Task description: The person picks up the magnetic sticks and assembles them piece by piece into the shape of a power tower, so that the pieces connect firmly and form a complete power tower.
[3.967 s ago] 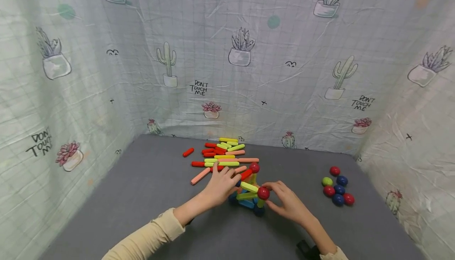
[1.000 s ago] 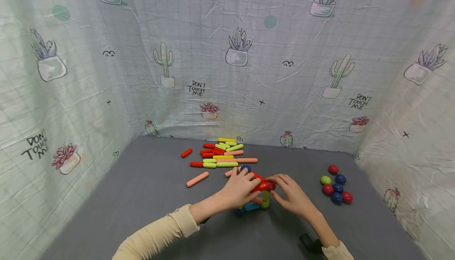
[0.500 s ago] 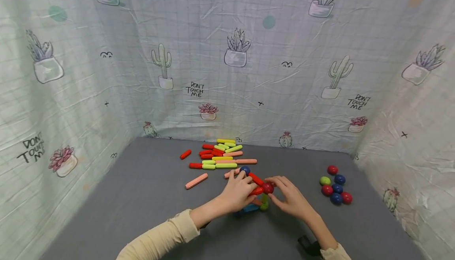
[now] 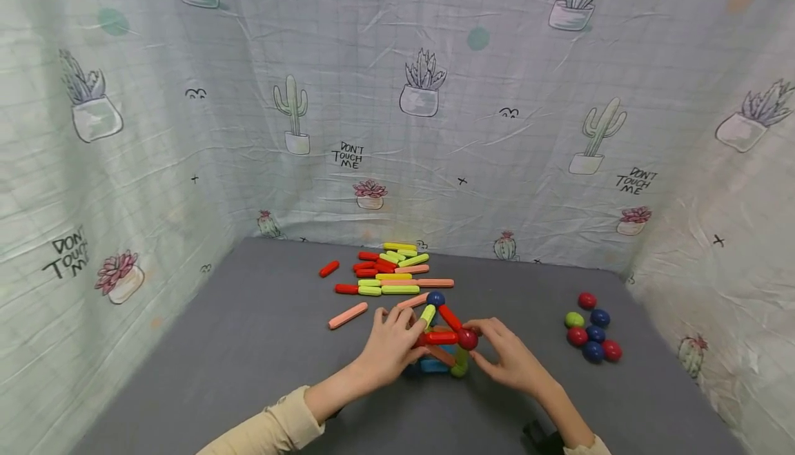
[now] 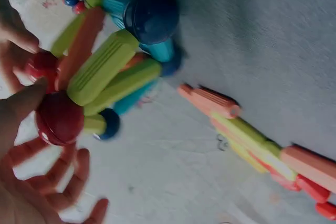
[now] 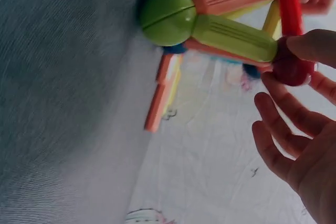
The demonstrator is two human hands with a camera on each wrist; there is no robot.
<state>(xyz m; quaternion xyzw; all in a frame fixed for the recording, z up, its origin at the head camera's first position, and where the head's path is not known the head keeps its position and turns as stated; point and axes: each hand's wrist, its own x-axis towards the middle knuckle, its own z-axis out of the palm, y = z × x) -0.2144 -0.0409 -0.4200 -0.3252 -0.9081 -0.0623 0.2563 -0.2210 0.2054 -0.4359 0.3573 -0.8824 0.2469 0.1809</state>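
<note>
Both hands are at a frame built of ridged building rods and balls. My left hand point(image 4: 391, 344) pinches the red ball point(image 5: 60, 118) at its upper left corner between thumb and finger. With thumb and fingertips, my right hand point(image 4: 506, 355) pinches the other red ball point(image 4: 467, 338) at the upper right corner. A red rod point(image 4: 442, 337) joins these two balls. Another red rod point(image 4: 450, 317) runs back to a blue ball point(image 4: 436, 298). Yellow-green and orange rods slant down to a base of blue rods point(image 4: 435, 365), with a green ball point(image 6: 168, 18) at one corner.
Loose red, yellow, green and orange rods point(image 4: 400, 290) lie in a group behind the frame. One orange rod point(image 4: 348, 315) is apart at the left. Several red, blue and green balls point(image 4: 595, 333) sit at the right. A patterned curtain point(image 4: 459, 137) encloses the grey table point(image 4: 248, 344).
The frame has been turned since 4 s ago, with red rods now along its top. In the last second my left hand has shifted left, off the front red rod, to the left red ball.
</note>
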